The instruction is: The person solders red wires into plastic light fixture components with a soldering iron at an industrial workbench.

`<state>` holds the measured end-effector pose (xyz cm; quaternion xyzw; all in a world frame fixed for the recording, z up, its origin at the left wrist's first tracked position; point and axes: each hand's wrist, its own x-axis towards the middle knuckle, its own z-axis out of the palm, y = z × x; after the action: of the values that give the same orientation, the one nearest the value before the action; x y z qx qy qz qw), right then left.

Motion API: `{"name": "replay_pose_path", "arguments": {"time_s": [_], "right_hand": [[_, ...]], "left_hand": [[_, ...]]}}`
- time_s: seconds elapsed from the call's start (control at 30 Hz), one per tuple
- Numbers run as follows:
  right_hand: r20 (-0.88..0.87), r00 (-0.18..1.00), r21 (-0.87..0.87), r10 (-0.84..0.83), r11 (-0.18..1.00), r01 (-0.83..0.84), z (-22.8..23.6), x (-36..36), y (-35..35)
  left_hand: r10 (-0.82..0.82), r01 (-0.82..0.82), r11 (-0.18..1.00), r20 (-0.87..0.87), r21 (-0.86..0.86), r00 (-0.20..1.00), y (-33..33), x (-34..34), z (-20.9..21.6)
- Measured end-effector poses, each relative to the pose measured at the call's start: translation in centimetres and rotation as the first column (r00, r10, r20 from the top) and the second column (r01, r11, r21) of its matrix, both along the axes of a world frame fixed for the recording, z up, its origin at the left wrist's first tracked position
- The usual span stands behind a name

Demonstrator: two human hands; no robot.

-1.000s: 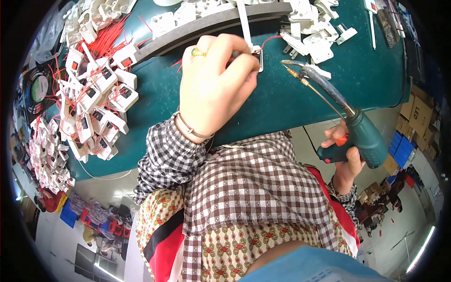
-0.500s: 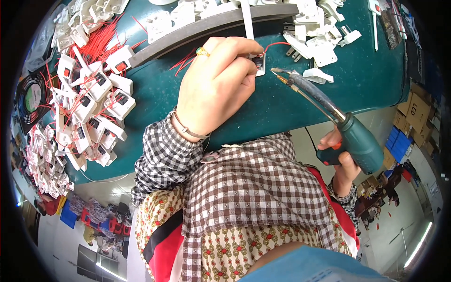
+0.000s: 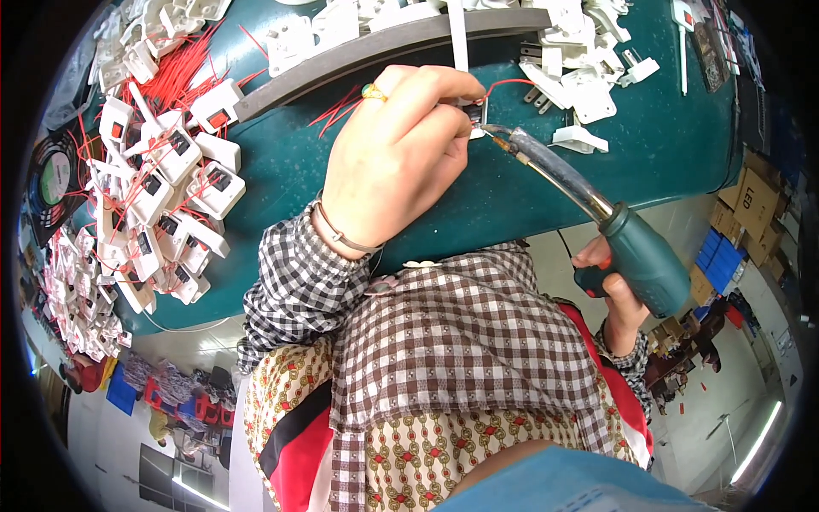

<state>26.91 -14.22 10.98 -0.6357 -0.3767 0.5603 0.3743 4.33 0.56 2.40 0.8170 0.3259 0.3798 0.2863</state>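
My left hand (image 3: 397, 162) is closed, its fingertips pinching a thin red wire (image 3: 510, 81) at a small white plastic housing (image 3: 479, 133) with dark parts inside. The fingers hide most of that housing. A white stem (image 3: 458, 38) rises beyond the fingertips. My right hand (image 3: 621, 294) is wrapped round the handle of a green soldering gun (image 3: 648, 260). The gun's thin bent tip reaches left to the near end of the housing, close beside my left fingertips; whether it touches the wire I cannot make out.
A dark curved bar (image 3: 384, 53) lies across the green table (image 3: 281, 171). Wired white housings (image 3: 175, 175) are heaped at left, near a bundle of red wires (image 3: 183, 72). White plug parts (image 3: 589, 85) lie at far right. A solder reel (image 3: 58, 177) sits at the left edge.
The soldering gun has moved slightly left, bringing its tip from just apart to the housing. My left hand has shifted a little right and keeps its pinch.
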Motion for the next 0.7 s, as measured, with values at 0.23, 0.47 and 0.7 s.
{"name": "replay_pose_path", "arguments": {"time_s": [0.23,0.47,0.7], "right_hand": [[0.085,0.996,-0.011,-0.012,1.0,0.013,0.0,-0.4,0.3],[0.081,0.997,-0.01,-0.004,1.0,0.005,-0.1,-0.3,0.3],[-0.025,0.999,-0.068,0.025,0.997,-0.026,-0.1,1.1,-1.2]], "left_hand": [[-0.013,0.013,1.0,-0.005,0.008,1.0,0.0,-0.1,0.1],[-0.012,0.012,0.999,0.027,0.029,1.0,0.1,-0.1,-0.3],[-0.017,0.017,0.999,0.006,0.027,1.0,0.2,-0.2,-0.1]]}}
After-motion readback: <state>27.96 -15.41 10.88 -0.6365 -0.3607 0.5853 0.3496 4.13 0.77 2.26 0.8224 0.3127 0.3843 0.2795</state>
